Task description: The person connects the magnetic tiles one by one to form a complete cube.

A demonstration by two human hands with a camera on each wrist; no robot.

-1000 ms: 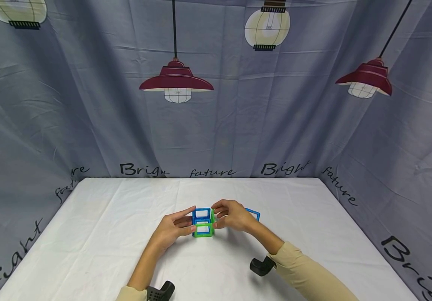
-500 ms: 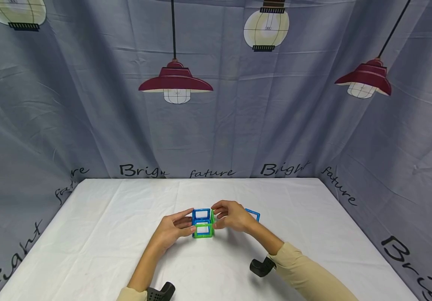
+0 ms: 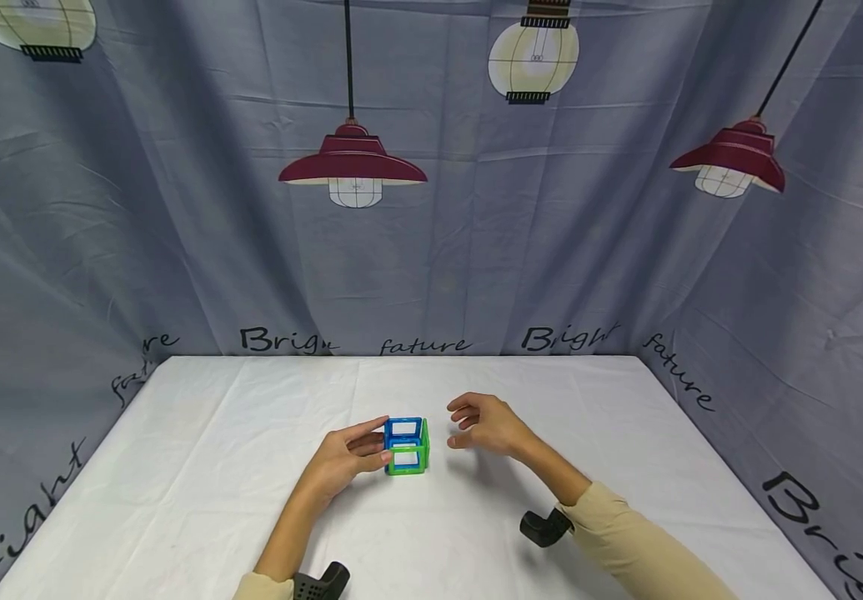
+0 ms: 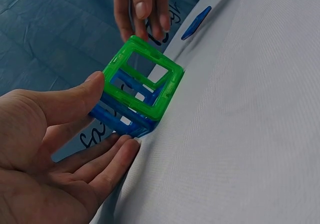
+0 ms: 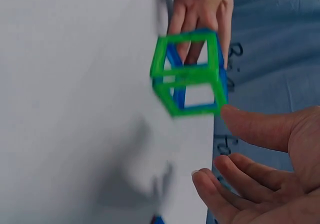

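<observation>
An open cube of see-through magnetic tiles, blue and green square frames, stands on the white cloth. My left hand grips its left side, thumb at the near green tile and index finger at the far blue one. In the left wrist view the other fingers reach along the low blue edge. To the right, my right hand is apart from the cube in the head view, fingers loosely bent and holding nothing. A separate blue tile lies past the cube in the left wrist view; the head view hides it behind the right hand.
A white cloth covers the table. Grey-blue curtains printed with lamps and lettering hang around its back and sides. Each wrist wears a black camera mount, such as the one on the right wrist.
My right hand has let go of the cube's green right side and moved right, now covering the loose blue tile in the head view. The left hand and cube stay nearly still.
</observation>
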